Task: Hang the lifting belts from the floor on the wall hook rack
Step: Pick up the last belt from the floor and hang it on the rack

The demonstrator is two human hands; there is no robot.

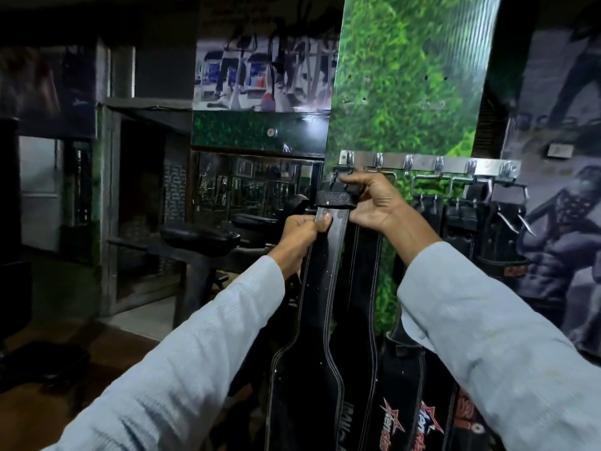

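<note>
Black belt [320, 271] at the rack's [426, 165] left end, left hand [304, 231] and right hand [374, 203] both clamped on it.

Black white-stitched belt [320, 288]; pale-blue sleeves [487, 336]

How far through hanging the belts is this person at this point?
Well along, it seems. Several black belts already hang by their buckles from the right-hand hooks of the metal hook rack. In hand: the left hand pinches the strap of one black belt while the right hand works its top end at the leftmost hooks; whether it is hooked is unclear. The floor is out of view, so any remainder is unknown.
</note>
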